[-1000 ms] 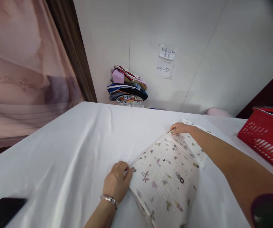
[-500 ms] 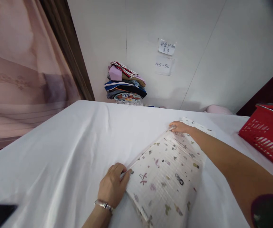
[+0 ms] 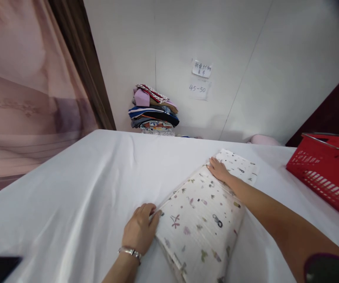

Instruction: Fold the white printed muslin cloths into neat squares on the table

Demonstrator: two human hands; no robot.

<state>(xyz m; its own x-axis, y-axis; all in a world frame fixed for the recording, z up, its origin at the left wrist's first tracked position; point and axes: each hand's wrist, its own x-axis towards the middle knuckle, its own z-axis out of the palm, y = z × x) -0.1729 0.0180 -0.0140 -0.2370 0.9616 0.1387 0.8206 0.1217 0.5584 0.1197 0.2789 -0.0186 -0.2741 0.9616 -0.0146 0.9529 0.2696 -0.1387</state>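
A white cloth (image 3: 199,220) printed with small plants and figures lies folded into a long strip, slanting from the near edge up to the right. At its left corner is my left hand (image 3: 140,228), thumb and forefinger closed on the edge, with a silver bracelet on the wrist. My right hand (image 3: 219,170) rests flat on the cloth close to its far end, fingers stretched out. Beyond that hand the far end of the cloth lies flat.
A white sheet (image 3: 98,188) with wrinkles covers the table. On the right stands a red basket (image 3: 325,169); a dark flat object (image 3: 0,268) lies at lower left. Folded fabrics (image 3: 154,108) are stacked behind the table, and a pink curtain (image 3: 24,98) hangs at left.
My right hand has let go of the cloth's far edge and now lies flat on it. The raised far part has settled down. My left hand stays at its corner.
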